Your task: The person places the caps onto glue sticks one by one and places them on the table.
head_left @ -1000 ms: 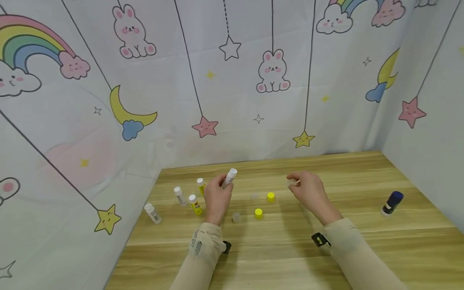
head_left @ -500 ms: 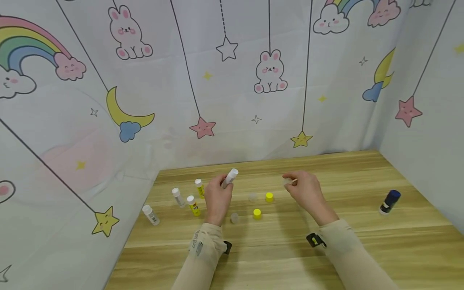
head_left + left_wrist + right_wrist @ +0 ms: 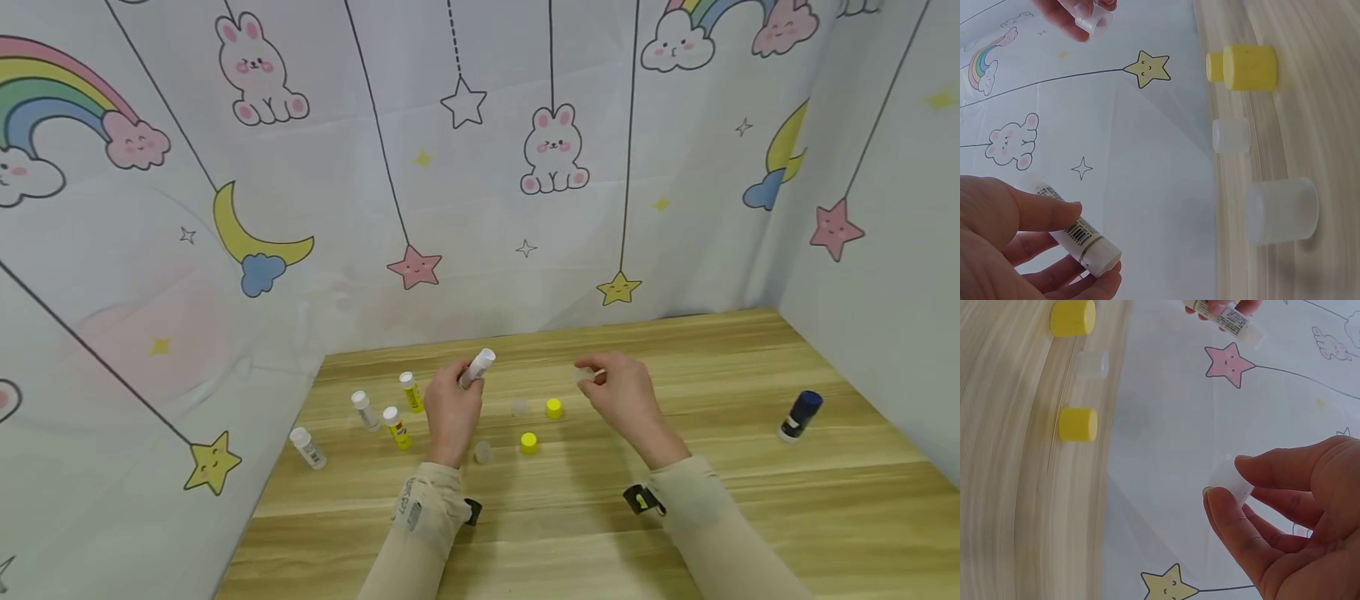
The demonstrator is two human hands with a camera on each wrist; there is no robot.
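Note:
The left hand (image 3: 453, 415) grips a white glue stick (image 3: 477, 368) that tilts up and to the right. In the left wrist view, thumb and fingers pinch its tube (image 3: 1079, 234), with a barcode facing the camera. Across from it, the right hand (image 3: 624, 402) holds a translucent cap (image 3: 1230, 478) between thumb and fingers, above the table. Between the hands, two yellow caps (image 3: 528, 442) and two translucent caps (image 3: 482, 452) rest on the wooden table (image 3: 555, 533). The cap and the stick are apart.
Left of the left hand, two yellow glue sticks (image 3: 397, 428) and two white ones (image 3: 307, 448) stand on the table. A glue stick with a dark blue cap (image 3: 800, 416) stands at the far right. A patterned curtain (image 3: 465, 208) hangs behind.
The right hand has moved left with the translucent cap, closer to the left hand. The left hand has kept its grip on the white stick, nearly still. The view has shifted slightly.

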